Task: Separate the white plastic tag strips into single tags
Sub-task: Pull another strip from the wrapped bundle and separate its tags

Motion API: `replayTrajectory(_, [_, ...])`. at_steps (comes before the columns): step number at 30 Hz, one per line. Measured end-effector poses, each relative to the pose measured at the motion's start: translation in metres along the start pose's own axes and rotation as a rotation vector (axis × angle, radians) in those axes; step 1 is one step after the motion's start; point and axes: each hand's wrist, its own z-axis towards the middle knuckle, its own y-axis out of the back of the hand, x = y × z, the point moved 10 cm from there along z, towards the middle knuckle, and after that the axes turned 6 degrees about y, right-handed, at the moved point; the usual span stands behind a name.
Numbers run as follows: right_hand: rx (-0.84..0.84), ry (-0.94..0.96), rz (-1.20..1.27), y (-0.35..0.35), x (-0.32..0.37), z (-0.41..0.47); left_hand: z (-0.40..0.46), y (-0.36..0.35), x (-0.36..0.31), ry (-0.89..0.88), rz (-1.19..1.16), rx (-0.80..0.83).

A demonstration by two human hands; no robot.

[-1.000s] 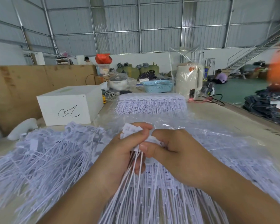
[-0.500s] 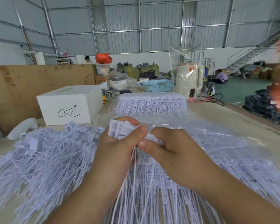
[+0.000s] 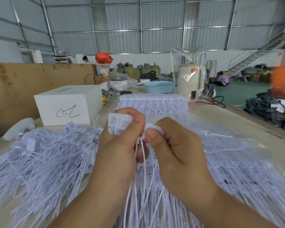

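My left hand grips a small bunch of white tags by their heads, which stick up above the thumb. My right hand pinches the head end of the tag strip right beside it; thin white tails hang down between both hands. A loose heap of single tags spreads over the table on the left. Strips still joined lie under and to the right of my hands in clear plastic. Another stack of strips lies farther back.
A white box with a black scribble stands at the back left. Behind are a blue basket, a beige appliance in a plastic bag and cables. Dark garments are piled at the right. A brown board lines the left side.
Both hands rose slightly. The tag heads in my left hand fanned out farther above the thumb as the strip in my right hand was worked against them.
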Motion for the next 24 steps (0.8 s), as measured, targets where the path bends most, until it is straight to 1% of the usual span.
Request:
replayTrajectory(4, [-0.015, -0.055, 0.066, -0.007, -0.005, -0.004, -0.008, -0.009, -0.007, 0.003, -0.076, 0.063])
replayTrajectory(6, [-0.028, -0.078, 0.052, -0.008, -0.006, -0.007, -0.011, -0.012, -0.009, -0.007, -0.123, 0.057])
replayTrajectory(8, [-0.057, -0.071, 0.049, -0.007, 0.0, -0.006, -0.016, -0.017, -0.013, 0.013, -0.13, 0.028])
replayTrajectory(11, [-0.228, -0.089, 0.069, 0.013, -0.003, -0.002, -0.017, -0.011, -0.004, 0.136, -0.198, -0.039])
replayTrajectory(13, [-0.257, -0.121, 0.102, 0.023, -0.013, 0.002, -0.016, -0.002, -0.003, 0.153, -0.227, -0.102])
replayTrajectory(14, [-0.217, -0.13, 0.15, 0.021, -0.017, 0.003, -0.015, 0.001, -0.005, 0.136, -0.21, -0.121])
replayTrajectory(15, [-0.139, -0.126, 0.192, 0.014, -0.019, 0.003, -0.015, 0.001, -0.008, 0.113, -0.166, -0.128])
replayTrajectory(17, [0.064, -0.108, 0.252, -0.009, -0.017, 0.0, -0.016, 0.0, -0.013, 0.06, -0.029, -0.141])
replayTrajectory(18, [0.143, -0.131, 0.283, -0.019, -0.018, -0.003, -0.016, -0.002, -0.014, 0.04, 0.034, -0.143])
replayTrajectory(20, [0.222, -0.213, 0.322, -0.031, -0.027, -0.008, -0.017, -0.004, -0.016, 0.022, 0.128, -0.145])
replayTrajectory(22, [0.254, -0.245, 0.288, -0.033, -0.033, -0.01, -0.016, -0.004, -0.017, 0.024, 0.213, -0.126])
replayTrajectory(24, [0.285, -0.26, 0.241, -0.033, -0.036, -0.011, -0.016, -0.006, -0.014, 0.058, 0.248, -0.1])
